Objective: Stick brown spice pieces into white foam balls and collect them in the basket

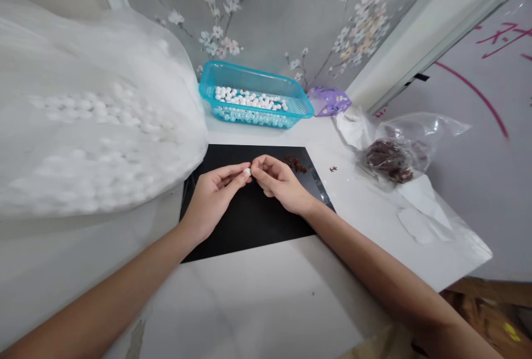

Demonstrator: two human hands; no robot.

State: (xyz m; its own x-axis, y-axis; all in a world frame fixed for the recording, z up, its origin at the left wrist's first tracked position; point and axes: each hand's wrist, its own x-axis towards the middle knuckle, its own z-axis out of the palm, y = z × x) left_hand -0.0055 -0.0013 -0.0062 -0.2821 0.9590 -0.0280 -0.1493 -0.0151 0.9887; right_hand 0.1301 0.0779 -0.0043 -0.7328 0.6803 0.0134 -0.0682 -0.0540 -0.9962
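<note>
Over a black mat (249, 231), my two hands meet at the fingertips. My left hand (211, 195) pinches a small white ball (247, 172) between thumb and fingers. Closed fingertips of my right hand (282, 184) press up against the ball's right side; whatever they hold, if anything, is too small or hidden to make out. Just beyond the right hand, a little pile of reddish-brown pieces (296, 164) lies on the mat. Behind the mat stands a blue plastic basket (257, 114) with many white balls (249, 98) in it.
A large translucent bag (103, 132) full of white balls bulges over the left side of the white table (249, 298). A purple packet (330, 101) sits beside the basket. At right are a clear bag of brown pieces (388, 160), white paper (424, 198) and one loose brown piece (333, 169).
</note>
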